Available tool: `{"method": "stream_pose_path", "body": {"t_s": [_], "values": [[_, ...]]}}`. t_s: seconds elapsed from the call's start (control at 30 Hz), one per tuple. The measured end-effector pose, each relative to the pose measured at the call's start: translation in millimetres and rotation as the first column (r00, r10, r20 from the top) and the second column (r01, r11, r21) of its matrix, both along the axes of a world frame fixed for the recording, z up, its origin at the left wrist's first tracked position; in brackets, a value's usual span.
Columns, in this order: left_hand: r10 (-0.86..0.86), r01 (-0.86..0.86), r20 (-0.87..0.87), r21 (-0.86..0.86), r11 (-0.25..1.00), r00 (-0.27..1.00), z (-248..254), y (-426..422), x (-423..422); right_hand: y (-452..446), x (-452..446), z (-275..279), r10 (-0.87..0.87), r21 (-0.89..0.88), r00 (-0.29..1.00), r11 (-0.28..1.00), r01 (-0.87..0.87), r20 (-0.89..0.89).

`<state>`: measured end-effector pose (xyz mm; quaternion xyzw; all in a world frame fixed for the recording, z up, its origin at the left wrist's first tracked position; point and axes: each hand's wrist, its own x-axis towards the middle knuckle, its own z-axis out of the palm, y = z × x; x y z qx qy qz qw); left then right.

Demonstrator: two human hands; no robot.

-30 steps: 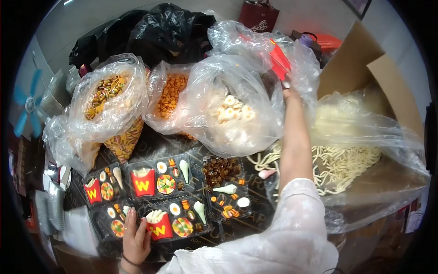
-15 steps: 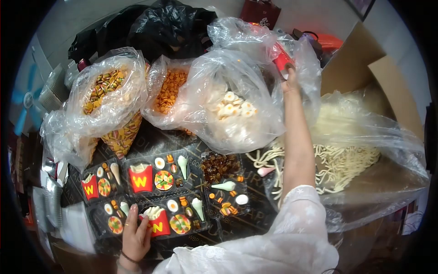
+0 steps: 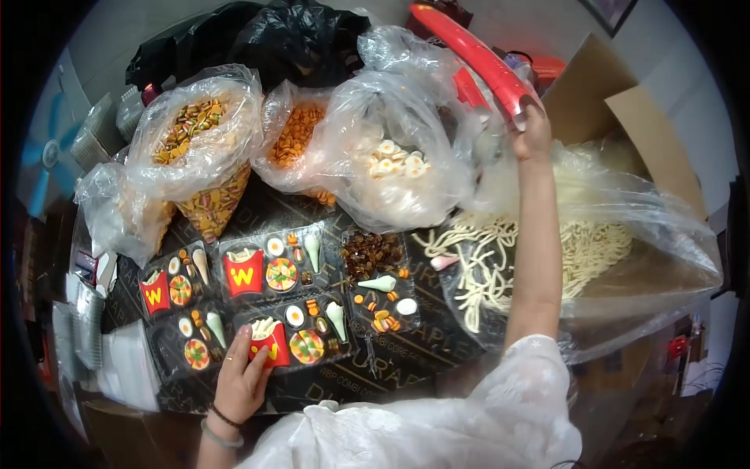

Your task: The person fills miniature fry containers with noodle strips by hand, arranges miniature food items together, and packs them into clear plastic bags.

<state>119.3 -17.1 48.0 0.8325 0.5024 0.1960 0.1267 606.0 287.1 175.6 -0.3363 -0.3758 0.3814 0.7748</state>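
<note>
Gripped only at its near end by the right hand [image 3: 533, 134], the long red piece [image 3: 476, 59] at one o'clock could sag and snag the clear bag [image 3: 391, 56] nearby, while the left hand [image 3: 241, 381], touching the fries box [image 3: 273, 342] at seven o'clock, grip impossible to tell, might dislodge it.

Grey wall [image 3: 168, 19]; blue fan [image 3: 50, 153] at left.

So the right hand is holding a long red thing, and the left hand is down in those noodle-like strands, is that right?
You have the left hand in the wrong place: the head view shows it at a red carton. The right hand does hold the long red thing.
</note>
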Motion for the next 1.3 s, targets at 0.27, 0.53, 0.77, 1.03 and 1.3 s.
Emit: {"method": "stream_pose_path", "body": {"t_s": [0.27, 0.53, 0.77, 1.03, 1.3], "values": [[-0.007, 0.007, -0.011, 0.001, 1.0, 1.0, 3.6, -14.9, -6.0, -36.4, -54.3, 50.7, 0.142, -0.2, 0.892, 0.978, -0.059, 0.43], [-0.007, 0.006, 0.03, 0.008, 1.0, 1.0, 0.9, -15.1, -16.5, -59.2, -76.4, 65.6, 0.179, -0.246, 0.801, 0.968, -0.041, 0.571], [-0.092, 0.09, 0.064, 0.042, 0.995, 0.994, 5.1, -9.4, -9.5, 11.3, -96.3, -6.0, 0.129, -0.196, 0.92, 0.979, -0.059, 0.371], [-0.156, 0.152, 0.111, 0.046, 0.987, 0.981, 3.9, -16.4, -3.0, -50.6, -108.1, -20.5, -0.167, -0.271, 0.87, 0.908, 0.319, 0.464], [-0.246, 0.234, 0.157, 0.092, 0.968, 0.957, 13.7, -18.6, 11.2, -50.5, -112.0, -22.3, -0.159, -0.186, 0.768, 0.921, 0.342, 0.62]]}}
